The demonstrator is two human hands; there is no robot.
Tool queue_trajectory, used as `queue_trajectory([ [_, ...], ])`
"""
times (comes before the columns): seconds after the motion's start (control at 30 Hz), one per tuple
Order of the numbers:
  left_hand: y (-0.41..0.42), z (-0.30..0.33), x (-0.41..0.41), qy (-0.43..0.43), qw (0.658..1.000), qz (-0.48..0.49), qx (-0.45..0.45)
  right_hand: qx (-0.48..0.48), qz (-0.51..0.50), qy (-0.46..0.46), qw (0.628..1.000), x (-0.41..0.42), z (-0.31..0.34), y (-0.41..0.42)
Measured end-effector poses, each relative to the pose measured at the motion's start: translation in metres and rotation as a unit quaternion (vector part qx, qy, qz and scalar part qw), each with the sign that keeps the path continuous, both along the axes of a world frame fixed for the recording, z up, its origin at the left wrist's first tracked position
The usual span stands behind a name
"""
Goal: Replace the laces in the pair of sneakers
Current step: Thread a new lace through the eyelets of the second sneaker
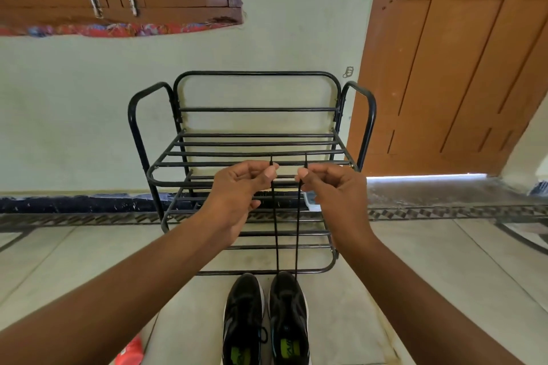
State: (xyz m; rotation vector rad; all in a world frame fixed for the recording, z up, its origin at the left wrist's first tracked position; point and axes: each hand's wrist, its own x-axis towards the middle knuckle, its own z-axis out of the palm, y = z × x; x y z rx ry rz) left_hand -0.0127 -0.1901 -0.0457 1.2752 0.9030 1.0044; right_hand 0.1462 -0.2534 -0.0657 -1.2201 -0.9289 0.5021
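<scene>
Two black sneakers stand side by side on the floor at the bottom centre, the left sneaker (243,320) and the right sneaker (290,317), toes pointing away from me. A black lace (296,234) runs up in two taut strands from the toe end of the right sneaker. My left hand (237,187) pinches the left strand near its tip between thumb and forefinger. My right hand (332,190) pinches the right strand the same way. Both hands are raised well above the shoes, level with each other.
A black metal shoe rack (252,154) with barred shelves stands right behind the sneakers against a pale wall. A brown wooden door (450,68) is at the right. A red packet (130,350) lies on the floor at the lower left.
</scene>
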Motion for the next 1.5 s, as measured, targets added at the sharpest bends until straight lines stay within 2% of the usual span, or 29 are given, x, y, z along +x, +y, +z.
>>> queue_trajectory([
  [0.3, 0.002, 0.002, 0.006, -0.002, 1.0, 0.014, 0.01, 0.024, -0.019, -0.068, 0.997, -0.004, -0.002, 0.006],
  [0.5, 0.005, 0.006, 0.009, 0.028, 0.998, 0.005, 0.054, 0.027, -0.02, -0.052, 0.998, 0.0, 0.0, 0.01],
  [1.5, 0.003, 0.007, 0.012, 0.053, 0.993, 0.012, 0.1, 0.034, -0.017, -0.042, 0.998, 0.004, 0.0, 0.013],
])
